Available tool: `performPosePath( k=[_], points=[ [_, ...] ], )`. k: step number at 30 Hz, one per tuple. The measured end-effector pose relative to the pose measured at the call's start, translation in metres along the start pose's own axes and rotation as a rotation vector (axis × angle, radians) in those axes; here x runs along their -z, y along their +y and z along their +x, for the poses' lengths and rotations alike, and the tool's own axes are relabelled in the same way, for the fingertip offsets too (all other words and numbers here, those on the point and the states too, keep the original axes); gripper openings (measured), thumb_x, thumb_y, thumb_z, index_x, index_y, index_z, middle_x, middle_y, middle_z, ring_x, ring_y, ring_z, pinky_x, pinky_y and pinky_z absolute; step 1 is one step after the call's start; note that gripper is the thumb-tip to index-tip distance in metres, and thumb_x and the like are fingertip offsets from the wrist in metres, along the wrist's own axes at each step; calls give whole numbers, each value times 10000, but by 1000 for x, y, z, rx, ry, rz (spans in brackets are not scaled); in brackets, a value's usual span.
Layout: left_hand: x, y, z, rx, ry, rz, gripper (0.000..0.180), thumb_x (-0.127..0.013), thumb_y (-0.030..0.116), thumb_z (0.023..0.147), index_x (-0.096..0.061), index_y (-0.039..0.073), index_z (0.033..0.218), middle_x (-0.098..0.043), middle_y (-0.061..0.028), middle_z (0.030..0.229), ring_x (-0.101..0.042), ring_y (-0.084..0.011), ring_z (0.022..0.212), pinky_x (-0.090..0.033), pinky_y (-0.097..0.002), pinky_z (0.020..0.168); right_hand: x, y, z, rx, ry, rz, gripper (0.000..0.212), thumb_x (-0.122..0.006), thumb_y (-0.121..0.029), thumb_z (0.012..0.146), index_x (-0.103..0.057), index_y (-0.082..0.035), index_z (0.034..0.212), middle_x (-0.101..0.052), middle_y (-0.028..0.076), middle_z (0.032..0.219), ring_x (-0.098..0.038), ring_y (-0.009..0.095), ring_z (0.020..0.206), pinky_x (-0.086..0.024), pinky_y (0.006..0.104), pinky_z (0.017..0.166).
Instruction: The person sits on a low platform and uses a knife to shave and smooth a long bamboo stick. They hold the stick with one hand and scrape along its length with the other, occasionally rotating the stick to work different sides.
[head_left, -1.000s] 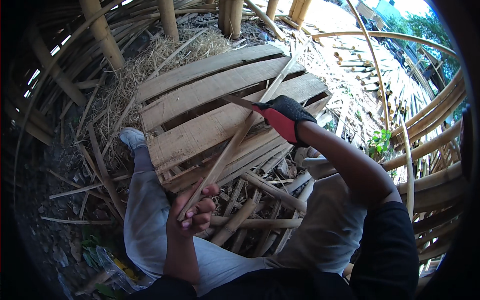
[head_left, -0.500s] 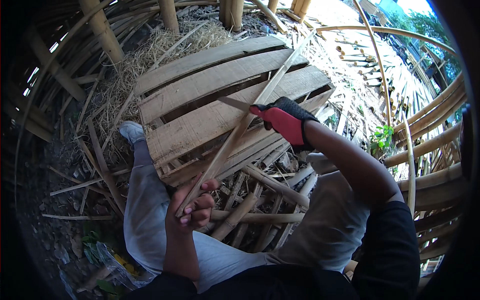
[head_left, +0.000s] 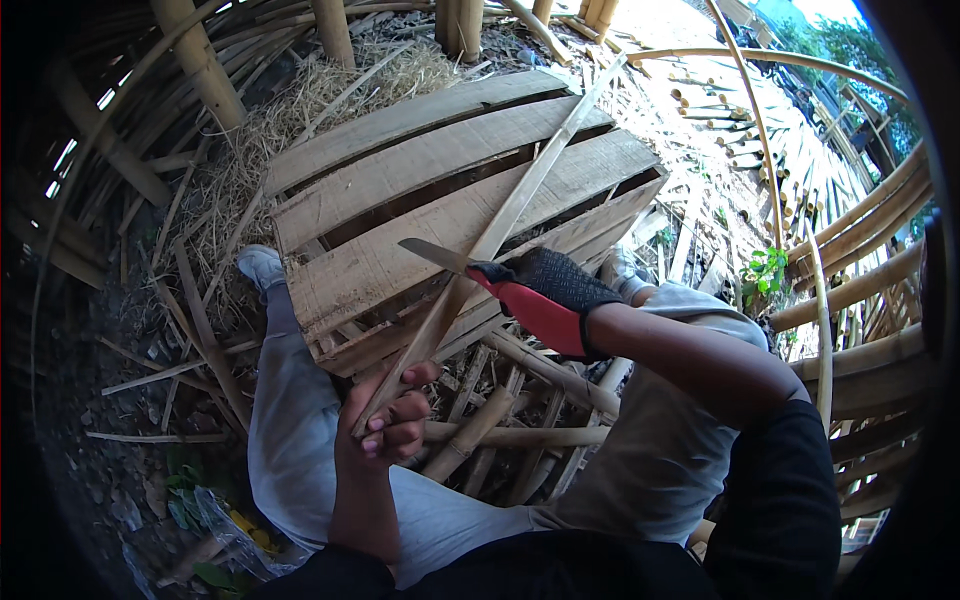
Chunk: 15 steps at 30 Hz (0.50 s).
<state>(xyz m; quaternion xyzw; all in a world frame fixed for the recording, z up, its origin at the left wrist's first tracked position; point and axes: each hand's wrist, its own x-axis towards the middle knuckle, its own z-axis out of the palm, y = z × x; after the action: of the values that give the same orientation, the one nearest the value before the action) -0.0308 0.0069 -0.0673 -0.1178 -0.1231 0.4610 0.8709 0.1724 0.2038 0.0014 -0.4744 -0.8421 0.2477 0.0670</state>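
Observation:
A long bamboo strip (head_left: 535,180) slants from my lap across a slatted wooden crate (head_left: 370,270) toward the far right. My bare left hand (head_left: 390,408) is wrapped round the strip's near end. In a black and red glove, my right hand (head_left: 545,295) grips a knife; its handle is hidden inside the fingers. The knife's blade (head_left: 432,254) points left and lies across the strip, above the crate's near edge. Whether its edge bites into the bamboo I cannot tell.
Cut bamboo pieces (head_left: 525,436) lie between my legs. Dry shavings (head_left: 285,130) heap up beyond the crate to the left. Bamboo posts (head_left: 335,35) stand at the back, and stacked bamboo poles (head_left: 860,300) line the right side. A plastic bag (head_left: 235,535) lies at lower left.
My right hand and the knife have slid down along the strip, toward my left hand. The left hand keeps its hold in nearly the same place.

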Motion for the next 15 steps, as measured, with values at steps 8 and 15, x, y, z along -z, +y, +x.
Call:
performPosePath(
  k=[8, 15],
  points=[
    [-2, -1, 1, 4, -34, -19, 145, -307, 232, 1053, -347, 94, 1035, -516, -75, 586, -504, -139, 352, -313, -209, 262, 8, -15, -14, -89, -75, 103, 436, -535, -423, 943, -722, -29, 920, -689, 102, 745, -644, 184, 692, -497, 332, 686],
    [-2, -1, 0, 10, 4, -26, 248, -264, 329, 1087, -364, 106, 1043, -492, -82, 581, -481, -155, 342, -296, -228, 259, -3, -9, -10, 87, -10, 20, 493, -487, -432, 984, -720, 3, 991, -688, 167, 768, -651, 184, 677, -514, 341, 693]
  ],
)
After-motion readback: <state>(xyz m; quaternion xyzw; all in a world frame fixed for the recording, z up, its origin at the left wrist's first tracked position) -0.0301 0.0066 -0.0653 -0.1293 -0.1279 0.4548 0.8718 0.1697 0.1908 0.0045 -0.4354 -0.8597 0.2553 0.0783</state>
